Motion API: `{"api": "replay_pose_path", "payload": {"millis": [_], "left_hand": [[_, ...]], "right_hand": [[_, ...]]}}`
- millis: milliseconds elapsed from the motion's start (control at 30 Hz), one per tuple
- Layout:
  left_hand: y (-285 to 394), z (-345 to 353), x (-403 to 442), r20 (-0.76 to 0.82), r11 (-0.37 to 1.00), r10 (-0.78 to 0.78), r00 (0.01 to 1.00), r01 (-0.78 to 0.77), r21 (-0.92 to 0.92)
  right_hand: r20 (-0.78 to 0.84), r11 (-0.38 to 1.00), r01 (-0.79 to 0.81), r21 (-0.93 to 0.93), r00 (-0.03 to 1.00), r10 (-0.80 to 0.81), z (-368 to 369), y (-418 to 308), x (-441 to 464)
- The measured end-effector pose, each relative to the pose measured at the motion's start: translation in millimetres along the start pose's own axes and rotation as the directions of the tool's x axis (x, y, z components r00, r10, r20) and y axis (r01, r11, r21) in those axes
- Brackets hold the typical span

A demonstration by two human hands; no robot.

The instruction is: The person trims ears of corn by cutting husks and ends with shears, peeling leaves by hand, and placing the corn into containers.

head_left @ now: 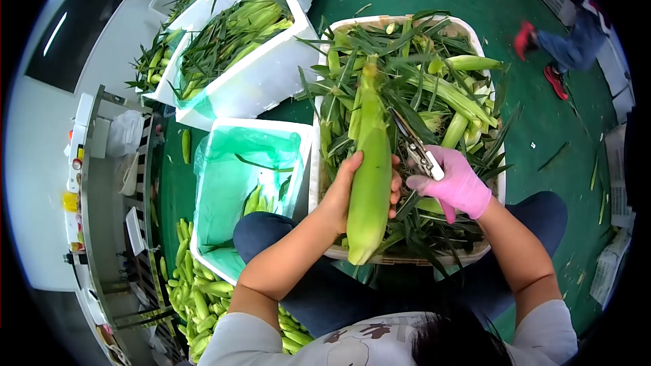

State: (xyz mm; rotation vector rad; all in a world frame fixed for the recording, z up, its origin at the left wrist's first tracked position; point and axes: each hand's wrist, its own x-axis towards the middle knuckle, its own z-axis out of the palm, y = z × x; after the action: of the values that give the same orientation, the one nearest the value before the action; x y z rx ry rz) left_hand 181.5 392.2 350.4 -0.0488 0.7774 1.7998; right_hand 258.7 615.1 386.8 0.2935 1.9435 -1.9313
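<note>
My left hand (341, 193) is bare and wrapped around a large green ear of corn (371, 163) in its husk. The ear stands almost upright, stem end away from me. In a pink glove, my right hand (456, 179) is closed on white-handled pruning shears (419, 148). Their dark, slim blades point up and left, just right of the ear; whether they touch it I cannot tell. Beneath both hands, a white tub (479, 41) is heaped with corn ears and loose green leaves (407, 95).
Left of the tub stands a foam box (298, 137) lined with green plastic, a few ears inside. Bigger foam boxes (261, 78) full of corn are behind it. Many ears (203, 298) lie piled at lower left. A person in red shoes (555, 83) is at upper right.
</note>
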Motion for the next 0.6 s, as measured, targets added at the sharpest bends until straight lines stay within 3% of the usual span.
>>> {"api": "replay_pose_path", "payload": {"millis": [33,67,100,133,167,233,267,300,367,500,600], "left_hand": [[6,3,-3,-0.004,0.999,0.038,0.999,-0.038,0.034],[9,9,-8,-0.149,0.958,0.138,0.979,-0.094,0.272],[12,16,-10,-0.261,0.860,0.266,0.928,-0.106,0.499],[8,10,-5,-0.218,0.675,0.460,0.861,-0.180,0.715],[9,10,-6,-0.167,0.505,0.480,0.861,-0.116,0.855],[20,17,-13,-0.062,0.093,0.484,0.873,0.019,0.995],[28,26,-16,-0.111,0.058,0.398,0.911,0.096,0.994],[32,24,-17,-0.108,0.073,0.362,0.926,0.088,0.994],[39,20,-23,-0.103,0.104,0.294,0.950,0.076,0.992],[52,-3,-27,-0.052,0.236,0.181,0.982,0.008,0.972],[63,-16,-33,0.055,0.455,0.025,0.998,-0.060,0.888]], "right_hand": [[0.032,1.000,-0.010,0.012,0.999,0.009,-2,-6,-3],[0.041,0.958,0.219,-0.185,0.976,-0.215,-5,18,7],[-0.004,0.948,0.215,-0.236,0.975,-0.222,-4,16,5],[-0.048,0.935,0.207,-0.286,0.972,-0.230,-3,11,1],[-0.090,0.922,0.196,-0.335,0.967,-0.238,-1,9,-2],[-0.093,0.770,0.254,-0.585,0.923,-0.375,-4,16,2],[-0.084,0.715,0.255,-0.651,0.912,-0.402,-4,18,1],[-0.071,0.654,0.254,-0.712,0.901,-0.428,-4,19,1],[-0.037,0.815,0.292,-0.500,0.934,-0.356,-7,20,4],[0.023,0.970,0.127,-0.205,0.992,-0.125,-2,19,-2],[0.132,0.998,-0.044,0.034,0.990,0.039,-1,1,-15]]}}
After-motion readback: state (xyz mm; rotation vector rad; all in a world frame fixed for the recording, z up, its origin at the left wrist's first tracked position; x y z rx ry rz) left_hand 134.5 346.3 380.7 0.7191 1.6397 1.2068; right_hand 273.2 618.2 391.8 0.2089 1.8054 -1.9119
